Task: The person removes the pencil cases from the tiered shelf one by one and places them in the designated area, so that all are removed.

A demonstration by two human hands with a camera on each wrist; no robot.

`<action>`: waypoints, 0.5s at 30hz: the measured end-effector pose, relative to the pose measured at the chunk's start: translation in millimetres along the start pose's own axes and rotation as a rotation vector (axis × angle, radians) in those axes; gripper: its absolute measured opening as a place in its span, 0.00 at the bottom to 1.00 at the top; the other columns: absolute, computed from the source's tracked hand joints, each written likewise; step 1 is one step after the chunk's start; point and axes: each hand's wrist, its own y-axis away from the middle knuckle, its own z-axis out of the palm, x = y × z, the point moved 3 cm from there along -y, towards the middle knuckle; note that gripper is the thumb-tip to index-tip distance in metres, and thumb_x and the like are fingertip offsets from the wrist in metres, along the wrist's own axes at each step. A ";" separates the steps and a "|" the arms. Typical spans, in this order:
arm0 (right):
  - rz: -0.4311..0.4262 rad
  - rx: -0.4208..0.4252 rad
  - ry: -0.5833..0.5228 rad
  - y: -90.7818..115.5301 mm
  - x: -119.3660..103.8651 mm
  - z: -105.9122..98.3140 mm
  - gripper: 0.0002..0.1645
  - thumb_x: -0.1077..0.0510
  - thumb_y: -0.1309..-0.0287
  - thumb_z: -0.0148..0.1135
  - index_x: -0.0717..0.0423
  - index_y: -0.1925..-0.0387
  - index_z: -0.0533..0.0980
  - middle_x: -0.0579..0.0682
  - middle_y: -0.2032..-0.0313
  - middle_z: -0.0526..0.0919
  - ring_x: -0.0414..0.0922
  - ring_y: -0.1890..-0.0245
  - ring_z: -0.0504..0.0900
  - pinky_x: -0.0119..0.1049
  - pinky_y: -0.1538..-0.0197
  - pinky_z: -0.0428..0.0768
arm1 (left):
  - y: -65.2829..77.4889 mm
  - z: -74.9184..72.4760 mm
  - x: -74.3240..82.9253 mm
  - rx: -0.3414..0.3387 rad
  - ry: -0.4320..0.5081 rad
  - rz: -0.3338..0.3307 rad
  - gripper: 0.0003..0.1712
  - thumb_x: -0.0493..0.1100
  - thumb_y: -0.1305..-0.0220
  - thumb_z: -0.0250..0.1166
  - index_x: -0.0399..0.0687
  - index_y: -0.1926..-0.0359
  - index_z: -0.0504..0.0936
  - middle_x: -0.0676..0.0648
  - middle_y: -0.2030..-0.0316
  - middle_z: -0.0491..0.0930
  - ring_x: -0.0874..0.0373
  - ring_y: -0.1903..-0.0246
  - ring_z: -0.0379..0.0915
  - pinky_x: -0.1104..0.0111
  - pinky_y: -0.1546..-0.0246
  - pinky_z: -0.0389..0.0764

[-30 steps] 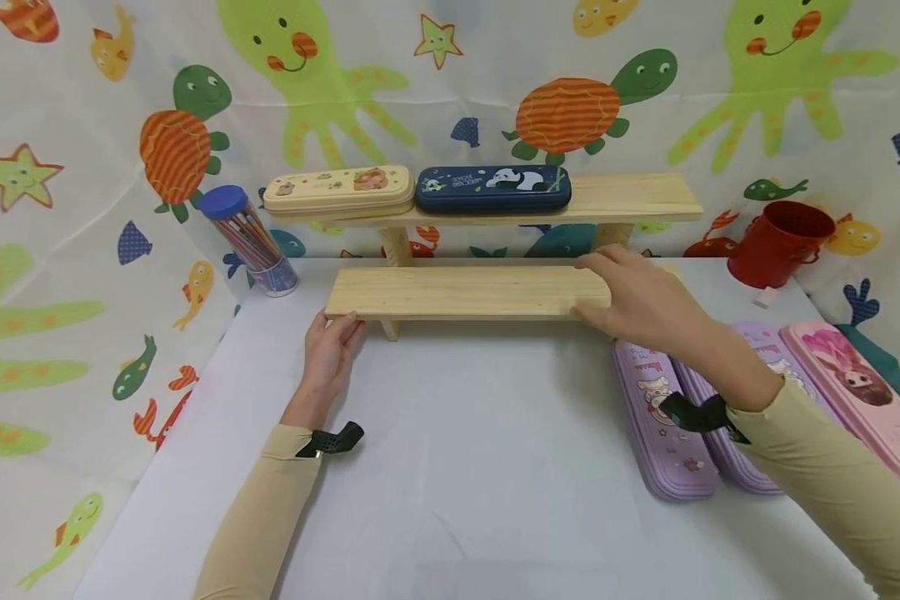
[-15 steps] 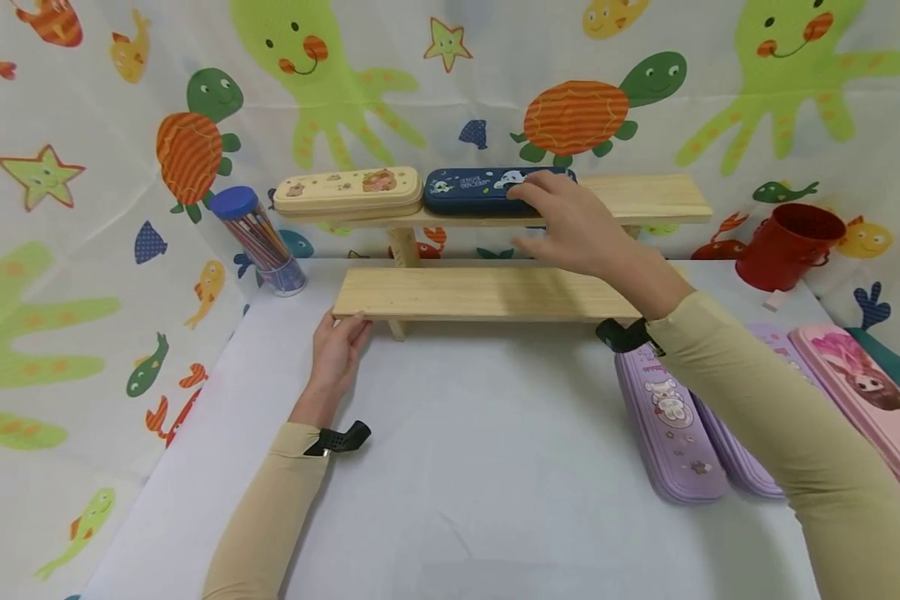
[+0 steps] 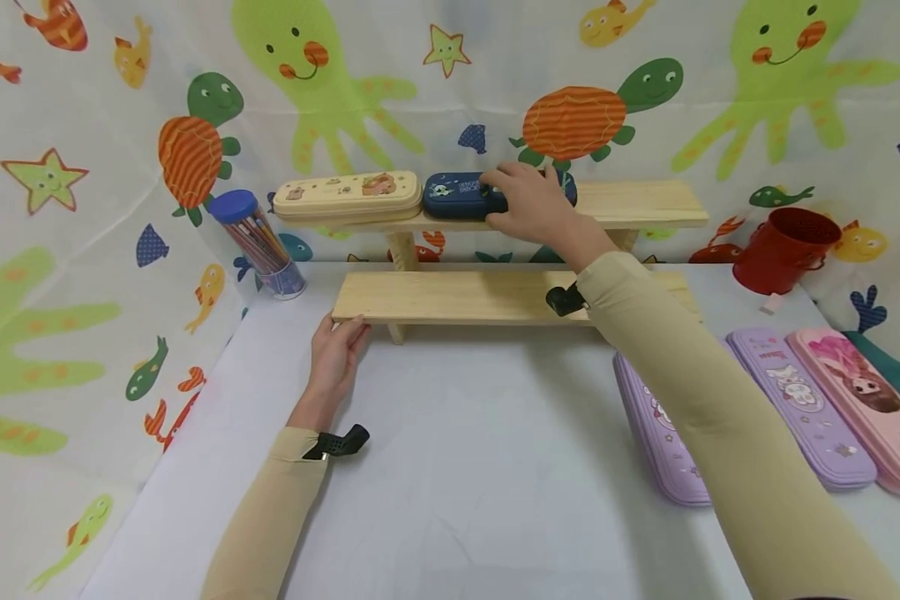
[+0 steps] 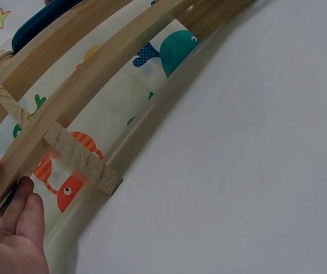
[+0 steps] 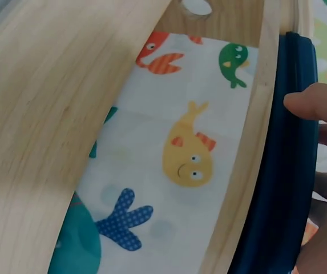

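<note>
Left sleeve (image 3: 266, 517): plain beige, long, close-fitting, ending at the wrist; fabric lightly wrinkled near the cuff. Right sleeve (image 3: 712, 417): matching beige, plain, with soft creases along the forearm and gathered folds near the cuff. Left wrist camera (image 3: 342, 442): small black housing at the cuff edge, elongated, with a rounded outer end and a dotted surface; a small bright spot shows at its base. Right wrist camera (image 3: 565, 300): likewise black and compact, rounded at the outer end, set against the cuff; finer detail too small to read.
</note>
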 end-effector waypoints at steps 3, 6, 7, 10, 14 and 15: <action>0.017 0.001 -0.027 -5.0 -0.7 -0.6 0.29 0.52 0.36 0.53 0.50 0.33 0.67 0.58 0.30 0.66 0.61 0.30 0.64 0.77 0.27 0.43 | -1.3 1.2 -0.5 0.000 0.003 0.002 0.35 0.32 0.28 0.54 0.40 0.25 0.51 0.36 0.28 0.61 0.51 0.30 0.64 0.70 0.30 0.73; 0.006 0.005 -0.021 -7.7 -3.1 -2.3 0.28 0.54 0.39 0.52 0.52 0.36 0.69 0.59 0.35 0.72 0.60 0.37 0.71 0.72 0.28 0.57 | -1.6 1.3 -1.3 0.003 0.007 -0.003 0.35 0.32 0.28 0.54 0.39 0.25 0.51 0.36 0.28 0.61 0.51 0.30 0.64 0.69 0.30 0.72; 0.006 -0.002 -0.025 -7.8 -4.1 -3.5 0.28 0.55 0.39 0.52 0.53 0.37 0.69 0.59 0.36 0.73 0.60 0.40 0.72 0.68 0.30 0.63 | -1.6 1.4 -1.0 0.004 0.007 -0.004 0.35 0.32 0.28 0.54 0.39 0.25 0.51 0.36 0.28 0.61 0.51 0.30 0.64 0.69 0.30 0.72; 0.002 -0.024 -0.028 -5.9 -7.3 -7.0 0.28 0.55 0.40 0.54 0.54 0.38 0.69 0.60 0.39 0.74 0.56 0.50 0.73 0.56 0.42 0.75 | -1.7 1.3 -0.8 0.006 0.004 -0.012 0.35 0.32 0.28 0.53 0.40 0.25 0.52 0.36 0.28 0.62 0.51 0.30 0.65 0.68 0.30 0.72; 0.014 -0.056 -0.020 -0.8 -10.3 -9.9 0.28 0.54 0.41 0.57 0.54 0.39 0.67 0.60 0.44 0.72 0.54 0.55 0.69 0.49 0.52 0.76 | -2.3 1.2 -0.9 0.009 0.007 -0.010 0.35 0.32 0.28 0.54 0.40 0.25 0.52 0.36 0.28 0.62 0.51 0.30 0.65 0.68 0.30 0.72; 0.017 -0.059 -0.014 0.5 -10.9 -10.5 0.28 0.54 0.41 0.57 0.54 0.39 0.67 0.60 0.46 0.72 0.54 0.56 0.69 0.48 0.54 0.75 | -2.5 1.4 -1.1 0.009 0.011 -0.008 0.35 0.32 0.28 0.54 0.40 0.25 0.52 0.36 0.28 0.62 0.51 0.30 0.65 0.68 0.30 0.72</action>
